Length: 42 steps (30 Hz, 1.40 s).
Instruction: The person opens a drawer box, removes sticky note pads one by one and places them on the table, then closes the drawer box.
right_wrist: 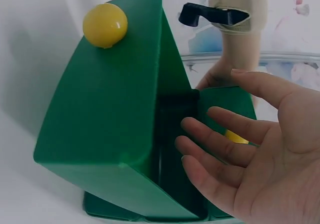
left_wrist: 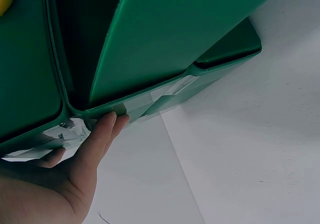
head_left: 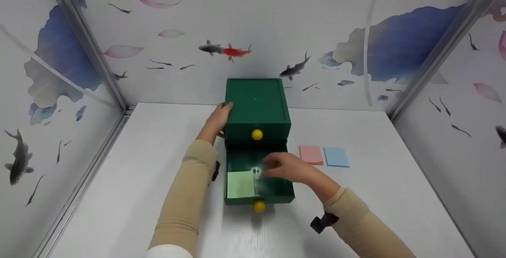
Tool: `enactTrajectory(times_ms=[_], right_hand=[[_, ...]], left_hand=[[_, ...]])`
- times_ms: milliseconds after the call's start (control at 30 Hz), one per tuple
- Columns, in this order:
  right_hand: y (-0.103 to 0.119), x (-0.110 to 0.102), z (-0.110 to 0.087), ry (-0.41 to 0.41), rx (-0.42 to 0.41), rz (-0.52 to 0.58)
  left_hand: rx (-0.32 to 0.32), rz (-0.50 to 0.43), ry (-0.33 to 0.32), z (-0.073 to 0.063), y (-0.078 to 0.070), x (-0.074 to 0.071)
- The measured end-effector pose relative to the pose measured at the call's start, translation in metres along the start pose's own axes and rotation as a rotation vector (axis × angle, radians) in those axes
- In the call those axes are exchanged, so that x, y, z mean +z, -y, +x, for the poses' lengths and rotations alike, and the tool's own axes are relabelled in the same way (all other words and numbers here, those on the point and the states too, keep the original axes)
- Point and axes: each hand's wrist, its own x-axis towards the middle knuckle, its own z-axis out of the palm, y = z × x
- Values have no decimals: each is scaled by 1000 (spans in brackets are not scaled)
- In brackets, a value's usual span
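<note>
A green two-drawer cabinet point(head_left: 257, 102) stands against the back wall. Its lower drawer point(head_left: 276, 189) is pulled out, and a light green sticky-note pad point(head_left: 240, 185) lies inside at the front left. My left hand point(head_left: 218, 119) rests against the cabinet's left side; in the left wrist view the fingers point(left_wrist: 97, 139) touch its edge beside clear tape. Over the drawer, right of the green pad, hovers my right hand point(head_left: 290, 167), holding nothing. The right wrist view has its fingers point(right_wrist: 220, 149) spread and slightly bent beside the drawer's front.
On the white table point(head_left: 355, 202), right of the drawer, a pink sticky-note pad point(head_left: 310, 155) and a blue one point(head_left: 336, 157) lie side by side. Yellow round knobs mark the upper drawer point(head_left: 272, 132) and the lower one. Printed wall panels point(head_left: 158, 72) enclose the table's back and sides.
</note>
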Motion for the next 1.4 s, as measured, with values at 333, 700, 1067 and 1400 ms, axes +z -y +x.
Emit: enactTrajectory(times_ms=[333,700,1067,1400], right_hand=[[-2,21,22,47,10,20],[0,29,39,79,77,60],[6,29,47,125,135,19],[7,36,51,123,182,67]], left_hand=[[6,16,-10,-1,0,1],[8,8,5,0,-1,1],[8,6,0,0,0,0],[3,3,5,0,0,0]])
